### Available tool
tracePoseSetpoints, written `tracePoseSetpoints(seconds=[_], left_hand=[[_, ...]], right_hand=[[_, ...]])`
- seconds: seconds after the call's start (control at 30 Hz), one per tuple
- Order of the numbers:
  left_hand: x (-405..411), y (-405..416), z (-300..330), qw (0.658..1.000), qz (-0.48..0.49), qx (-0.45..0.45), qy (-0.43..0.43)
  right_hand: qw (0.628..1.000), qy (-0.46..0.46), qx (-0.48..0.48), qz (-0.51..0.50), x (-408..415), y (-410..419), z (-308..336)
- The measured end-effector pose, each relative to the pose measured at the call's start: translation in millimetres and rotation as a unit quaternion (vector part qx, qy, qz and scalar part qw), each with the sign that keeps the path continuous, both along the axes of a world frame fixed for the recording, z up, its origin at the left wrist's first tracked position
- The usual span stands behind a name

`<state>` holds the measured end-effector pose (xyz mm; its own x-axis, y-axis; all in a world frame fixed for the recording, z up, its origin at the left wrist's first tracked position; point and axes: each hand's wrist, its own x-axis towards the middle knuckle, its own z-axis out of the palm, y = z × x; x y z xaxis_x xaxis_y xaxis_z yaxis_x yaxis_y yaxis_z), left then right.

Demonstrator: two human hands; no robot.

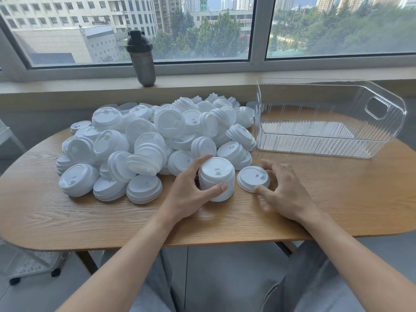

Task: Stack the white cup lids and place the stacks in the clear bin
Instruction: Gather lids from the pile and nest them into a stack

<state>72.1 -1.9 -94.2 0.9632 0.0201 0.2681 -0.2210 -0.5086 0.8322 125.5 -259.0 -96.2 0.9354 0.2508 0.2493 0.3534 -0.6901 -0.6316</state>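
Head cam: our left hand (pixel 191 194) grips one stack of lids (pixel 216 179) on the table (pixel 67 212). Our right hand (pixel 283 190) is pinching a single lid (pixel 253 178) just beside it. One big pile (pixel 155 138), too many to count; one clear bin (pixel 326 122) holding nothing, one shaker bottle (pixel 141 58).

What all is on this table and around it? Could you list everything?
Loose cup lids: large pile, white, table's left and middle.
Stack of lids: one, white, near edge.
Single lid: one, white, right of the stack.
Bin: one, clear, holds nothing, table's right.
Shaker bottle: one, grey with black cap, windowsill.
Table: one, wooden.
Left hand: grips the stack.
Right hand: fingers curled at the single lid.
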Motion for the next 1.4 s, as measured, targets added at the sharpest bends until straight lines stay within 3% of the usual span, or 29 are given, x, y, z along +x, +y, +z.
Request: tracePoseSetpoints(seconds=[0.13, 0.3, 0.43, 0.63, 0.77, 1.13, 1.4], left_hand=[[0, 0, 0, 1.0, 0.001, 0.002, -0.002], [0, 0, 0, 1.0, -0.001, 0.0, 0.0], [0, 0, 0, 1.0, 0.0, 0.002, -0.004], [0, 0, 0, 1.0, 0.003, 0.0, -0.002], [0, -1, 0, 1.0, 0.001, -0.003, 0.003], [2, -4, 1, 1.0, -0.002, -0.004, 0.021], [-3, -6, 5, 1.0, -0.011, -0.009, 0.005]], right_hand=[[0.999, -0.03, -0.033, -0.027, -1, 2, -2], [1.0, 0.005, -0.009, 0.011, 0, 0, -1], [0.999, -0.028, -0.036, -0.019, 1, 0, -4], [1.0, 0.011, -0.011, 0.019, 1, -2, -1], [1.0, -0.01, -0.014, 0.018, 1, -1, -3], [0.976, -0.006, 0.217, 0.004, -7, 11, 7], [0.98, -0.038, 0.172, 0.092, -23, 59, 23]])
